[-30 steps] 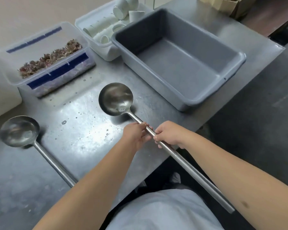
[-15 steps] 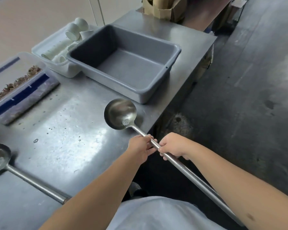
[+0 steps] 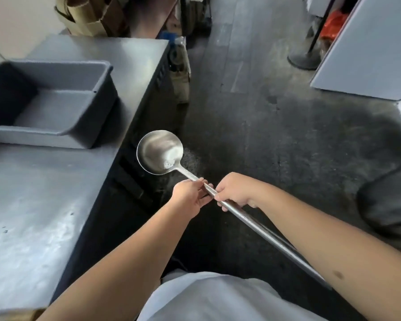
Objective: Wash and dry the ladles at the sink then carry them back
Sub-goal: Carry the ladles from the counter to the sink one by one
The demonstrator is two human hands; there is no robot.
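- Fingers (image 3: pixel 203 181) of left hand (image 3: pixel 190 198) pinched on ladle (image 3: pixel 160 152) shaft just behind the bowl; fingers of right hand (image 3: pixel 235 189) wrapped round the shaft right beside, hands near touching.
- Both closed on the same ladle, bowl forward and up-facing, long handle running back under the right forearm.
- Ladle bowl held in the air past the desk (image 3: pixel 44 205) edge, over the dark floor (image 3: pixel 276 135); small whitish residue visible near the bowl's neck.
- Grey tub (image 3: pixel 56 133) on the desk to the left, looks empty; well apart from the ladle.
- No sink in view; no second ladle in view.
- Judged step: carry-out toward the sink, washing not started (residue in the bowl).
- Next move calls for: keep bowl level, mind the long handle tail swinging near the body and desk corner, steer clear of clutter on the floor ahead.
- Risk: wet-looking floor, two-handed grip leaves nothing free for balance.
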